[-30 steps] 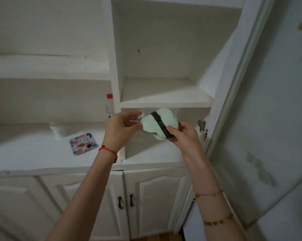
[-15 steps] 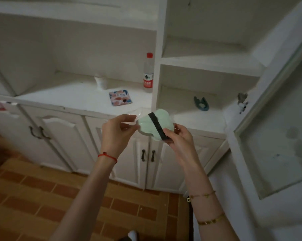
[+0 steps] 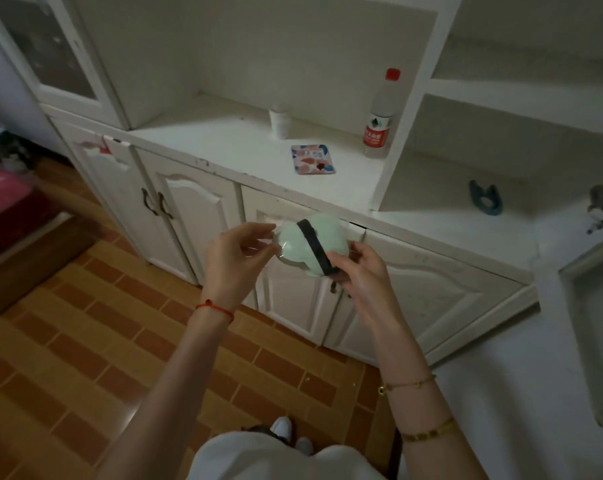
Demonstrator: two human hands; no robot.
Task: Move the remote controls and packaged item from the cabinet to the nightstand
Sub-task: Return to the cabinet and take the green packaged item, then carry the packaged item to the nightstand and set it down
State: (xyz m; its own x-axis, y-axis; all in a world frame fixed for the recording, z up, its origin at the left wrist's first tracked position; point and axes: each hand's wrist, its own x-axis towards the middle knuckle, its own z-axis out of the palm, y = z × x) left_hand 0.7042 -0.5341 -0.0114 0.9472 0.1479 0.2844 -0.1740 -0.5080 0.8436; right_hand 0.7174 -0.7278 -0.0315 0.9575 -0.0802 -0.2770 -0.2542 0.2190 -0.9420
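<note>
I hold a pale green packaged item (image 3: 298, 242) in clear plastic wrap, with a black band across it, in front of the lower doors of the white cabinet (image 3: 431, 292). My left hand (image 3: 237, 252) pinches the wrap at its left edge. My right hand (image 3: 357, 268) grips its lower right end by the black band. No remote control shows in this view.
On the cabinet counter (image 3: 224, 143) stand a small white cup (image 3: 280, 123), a patterned flat packet (image 3: 313, 159) and a red-capped bottle (image 3: 379, 114). A dark blue hook-shaped object (image 3: 485, 202) lies in the right compartment. A glass door (image 3: 594, 327) hangs open at right. A red-covered bed (image 3: 2, 195) is at left.
My view has tilted down and swung left, so the cabinet has slid up and the brick floor shows. Both hands still hold the green packaged item, now lower before the doors.
</note>
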